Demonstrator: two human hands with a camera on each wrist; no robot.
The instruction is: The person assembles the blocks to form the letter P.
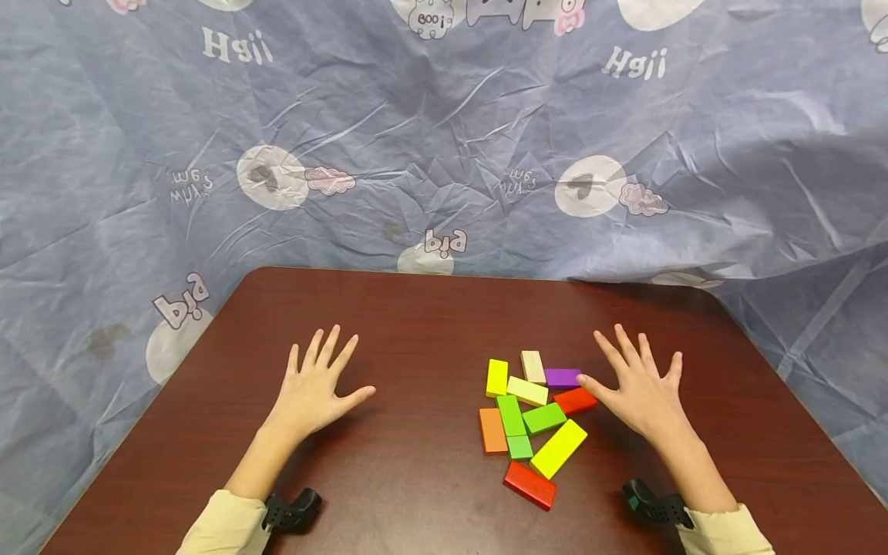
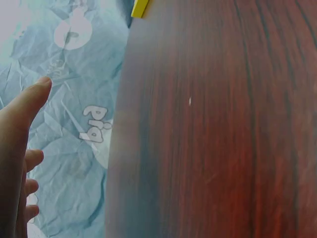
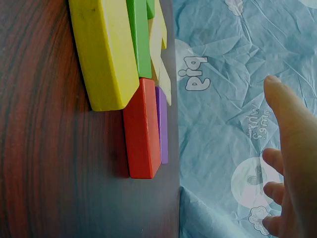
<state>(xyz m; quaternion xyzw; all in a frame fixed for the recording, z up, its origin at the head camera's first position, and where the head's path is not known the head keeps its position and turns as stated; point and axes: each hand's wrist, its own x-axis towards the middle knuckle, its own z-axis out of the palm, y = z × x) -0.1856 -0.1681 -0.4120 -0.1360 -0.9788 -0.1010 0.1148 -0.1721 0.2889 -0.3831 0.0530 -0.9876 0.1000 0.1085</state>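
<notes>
Hovering spread, left hand [image 1: 312, 393] and right hand [image 1: 643, 393] held nothing; a low sweep might have scattered the blocks [image 1: 544, 418]

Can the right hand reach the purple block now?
Probably yes: the right hand is empty and nearby, and nothing lies on the purple block, though a red block sits beside it.

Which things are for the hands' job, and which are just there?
Probably for the job (nothing's held yet):
red, orange, yellow, green, purple and cream rectangular blocks

Probably just there:
dark red-brown wood-grain table
wrinkled blue-grey printed cloth
black wrist devices
</notes>
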